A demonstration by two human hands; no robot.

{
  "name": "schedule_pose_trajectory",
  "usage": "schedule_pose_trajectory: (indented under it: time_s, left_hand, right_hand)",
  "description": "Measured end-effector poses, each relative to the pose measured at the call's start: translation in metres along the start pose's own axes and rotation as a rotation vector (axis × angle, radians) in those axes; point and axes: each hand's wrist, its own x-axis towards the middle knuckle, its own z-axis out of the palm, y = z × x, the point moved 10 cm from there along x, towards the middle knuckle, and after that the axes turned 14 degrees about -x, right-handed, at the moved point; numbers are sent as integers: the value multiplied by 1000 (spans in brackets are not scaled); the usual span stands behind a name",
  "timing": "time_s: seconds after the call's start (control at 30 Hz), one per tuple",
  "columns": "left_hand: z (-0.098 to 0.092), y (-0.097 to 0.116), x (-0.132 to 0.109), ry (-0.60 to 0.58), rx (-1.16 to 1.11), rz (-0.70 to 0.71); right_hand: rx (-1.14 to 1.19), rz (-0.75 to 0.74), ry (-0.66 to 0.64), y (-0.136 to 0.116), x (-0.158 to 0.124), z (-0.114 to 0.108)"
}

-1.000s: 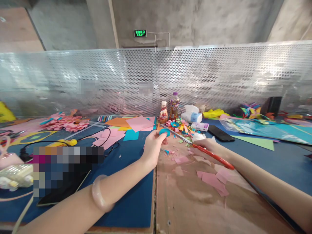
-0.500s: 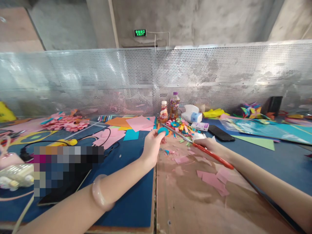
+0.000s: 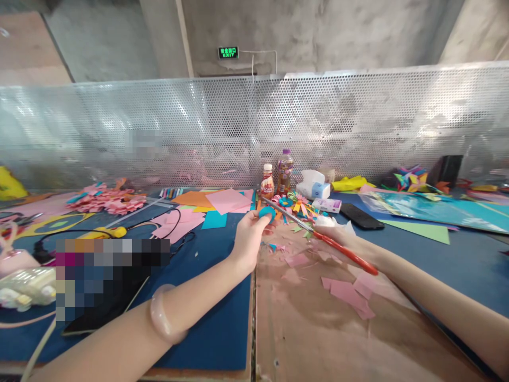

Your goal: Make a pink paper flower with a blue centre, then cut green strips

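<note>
Between the thumb and fingers of my left hand (image 3: 249,233) is pinched a small round piece of blue paper (image 3: 266,213). My right hand (image 3: 342,236) is wrapped on a long tool with red handles (image 3: 345,252) and slim metal blades, which looks like a pair of scissors. Its blades (image 3: 288,215) point left and away from me, with the tips close beside the blue paper; whether they touch it I cannot tell. Pink paper scraps (image 3: 350,297) and tiny coloured offcuts (image 3: 278,248) lie on the brown board (image 3: 302,345) below.
Coloured paper flowers (image 3: 296,204) and two bottles (image 3: 284,172) stand behind my hands. A tissue pack (image 3: 313,185) and a black phone (image 3: 361,216) are to the right. Orange and pink sheets (image 3: 228,201), cables (image 3: 178,217) and a pink paper pile (image 3: 107,199) lie left. A perforated metal screen (image 3: 191,127) closes the back.
The red handles have shifted slightly left and up with my right hand. My left hand keeps its pinch on the blue paper, which has turned a little.
</note>
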Motion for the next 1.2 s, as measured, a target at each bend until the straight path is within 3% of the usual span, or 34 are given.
schedule_pose_trajectory:
  time_s: [0.1,0.47,1.2]
  left_hand:
    - [1,0,0,-17,4,2]
    - [2,0,-1,-16,-3,3]
    - [4,2,-1,-28,-2,14]
  right_hand:
    - [53,33,-57,5,1,4]
    - [-11,-7,7,-8,-1,-3]
    - [-74,-16,48,-1,1,0]
